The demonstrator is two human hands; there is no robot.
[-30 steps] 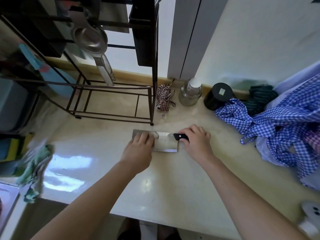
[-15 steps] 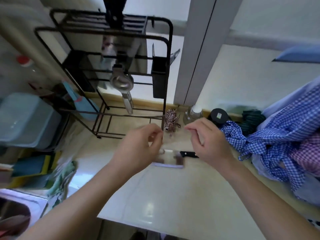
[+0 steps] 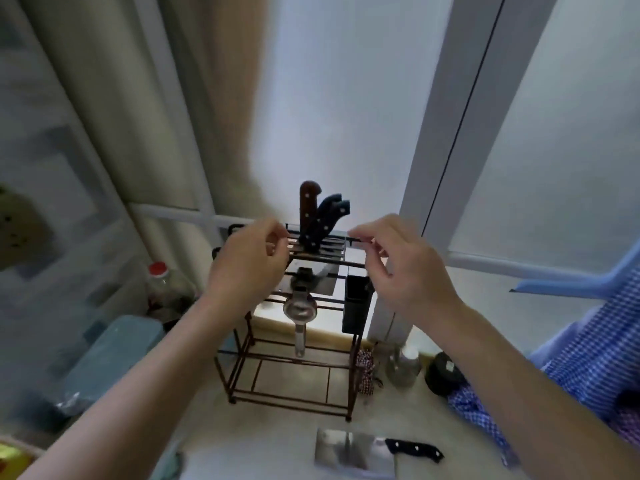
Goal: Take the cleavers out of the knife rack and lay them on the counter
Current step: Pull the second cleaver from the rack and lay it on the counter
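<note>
Both hands were raised at the rack top, empty, fingers loosely curled, nothing grasped. Left hand sat at 9 o'clock of the handle cluster, right hand at 3 o'clock, each just beside it, not touching. Brown handle stood upright; two dark handles leaned toward 1 o'clock, all slotted in the wire knife rack. One cleaver already lay flat on the counter at 6 o'clock of the rack, black handle pointing to 3 o'clock. Judged step: picking the next cleaver. Best done by gripping one handle fully and lifting straight up, with the other hand steadying the rack frame. Blades below the bars were partly hidden, so which ones are cleavers cannot be told
</note>
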